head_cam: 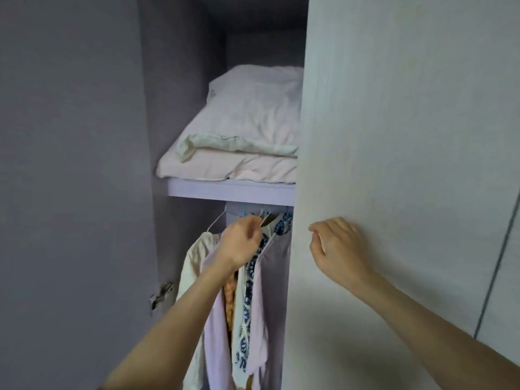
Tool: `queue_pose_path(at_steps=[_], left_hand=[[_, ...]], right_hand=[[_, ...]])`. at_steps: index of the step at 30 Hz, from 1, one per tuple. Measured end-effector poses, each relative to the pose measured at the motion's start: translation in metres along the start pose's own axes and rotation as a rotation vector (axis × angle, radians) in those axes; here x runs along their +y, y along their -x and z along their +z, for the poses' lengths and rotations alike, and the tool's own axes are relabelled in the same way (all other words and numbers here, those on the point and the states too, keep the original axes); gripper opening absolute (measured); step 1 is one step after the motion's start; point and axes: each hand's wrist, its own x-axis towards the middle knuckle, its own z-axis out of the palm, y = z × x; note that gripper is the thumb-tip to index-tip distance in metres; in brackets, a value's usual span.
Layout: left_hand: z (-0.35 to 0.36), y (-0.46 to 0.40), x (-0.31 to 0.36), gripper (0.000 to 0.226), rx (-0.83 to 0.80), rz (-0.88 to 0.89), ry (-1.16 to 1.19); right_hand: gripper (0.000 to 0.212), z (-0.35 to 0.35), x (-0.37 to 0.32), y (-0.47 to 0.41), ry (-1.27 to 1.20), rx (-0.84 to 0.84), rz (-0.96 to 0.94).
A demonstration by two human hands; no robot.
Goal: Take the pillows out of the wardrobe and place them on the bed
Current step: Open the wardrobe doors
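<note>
The wardrobe [183, 80] stands open on the left side, its left door [70, 164] swung out, while the closed right door [394, 136] covers the right part of the inside. 2 pale pillows [247, 122] lie stacked on the shelf [230, 191], their right ends hidden behind the closed door's edge. Below the shelf, clothes [247, 291] hang on hangers [216, 220]: cream, lilac, and a white piece with blue print. The left hand [242, 243] is raised in front of the hangers, fingers curled, holding nothing that can be made out. The right hand [337, 246] rests loosely curled against the closed door, empty. A metal hinge [161, 296] sits low on the left door.
</note>
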Motion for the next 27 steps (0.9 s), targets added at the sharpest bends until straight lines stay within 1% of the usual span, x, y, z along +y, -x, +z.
queue_pose_path(at_steps=[2,5,8,10,12,14,17,19,21,23,27], left_hand=[[0.019,-0.028,0.020,0.041,-0.058,0.014,0.101],[0.032,-0.057,0.058,0.057,-0.098,0.035,0.365],[0.035,-0.078,0.082,0.059,-0.141,0.036,0.552],[0.033,-0.083,0.089,0.055,-0.181,-0.009,0.595],[0.029,-0.083,0.091,0.052,-0.206,-0.029,0.596],[0.024,-0.076,0.090,0.053,-0.204,-0.003,0.603],[0.012,-0.053,0.087,0.056,-0.190,0.065,0.627],[0.002,-0.031,0.085,0.057,-0.240,0.147,0.678],[-0.010,-0.008,0.088,0.058,-0.297,0.220,0.748],[-0.018,0.017,0.097,0.061,-0.382,0.292,0.808],[-0.021,0.055,0.121,0.071,-0.484,0.454,0.869]], right_hand=[[0.036,-0.010,0.023,-0.009,0.135,0.019,-0.015],[0.044,-0.018,0.041,-0.025,0.311,-0.050,0.035],[0.057,-0.017,0.050,-0.034,0.350,-0.110,0.089],[0.064,-0.018,0.053,-0.035,0.342,-0.151,0.126],[0.064,-0.022,0.049,-0.032,0.310,-0.173,0.145],[0.061,-0.027,0.041,-0.025,0.229,-0.195,0.184],[0.057,-0.038,0.025,-0.002,0.093,-0.190,0.246],[0.055,-0.048,0.007,0.021,-0.020,-0.169,0.272],[0.054,-0.057,-0.011,0.042,-0.116,-0.109,0.297],[0.053,-0.071,-0.027,0.064,-0.163,-0.035,0.361],[0.057,-0.103,-0.044,0.095,-0.283,0.117,0.433]])
